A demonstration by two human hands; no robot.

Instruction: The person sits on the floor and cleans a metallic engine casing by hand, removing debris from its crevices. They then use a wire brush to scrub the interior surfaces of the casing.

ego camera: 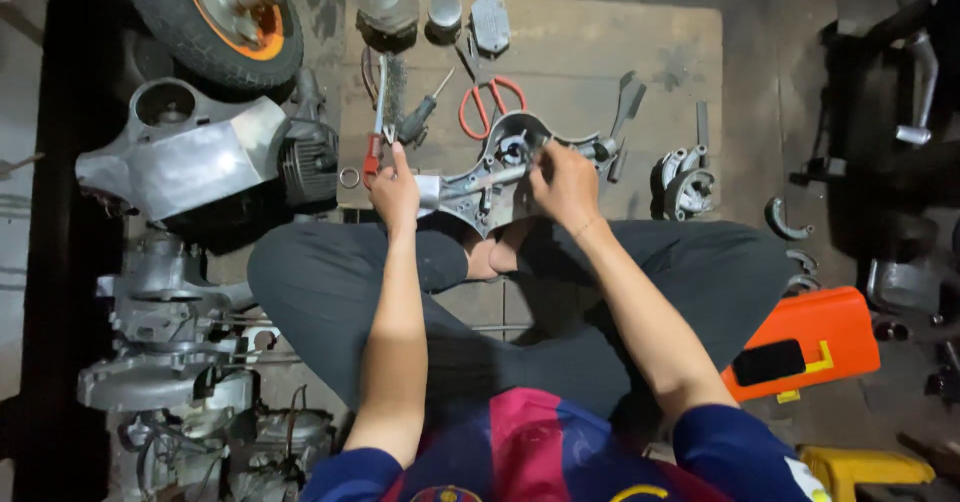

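Left hand (396,194) grips the end of a metal tool (470,184) laid across the grey engine casing (500,167); right hand (565,184) pinches something at the casing's centre, too small to tell. Red-handled scissors (490,102) and screwdriver (425,112) lie beyond both hands. Casing open, parts loose: work looks midway.

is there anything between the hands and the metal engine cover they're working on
Nothing visible. The left hand grips the engine cover's arm end, and the right hand rests on its round middle. The red scissors lie clear behind it.

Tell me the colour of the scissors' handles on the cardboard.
Red-orange handles on the scissors, clearest in the head view, just beyond the metal casing.
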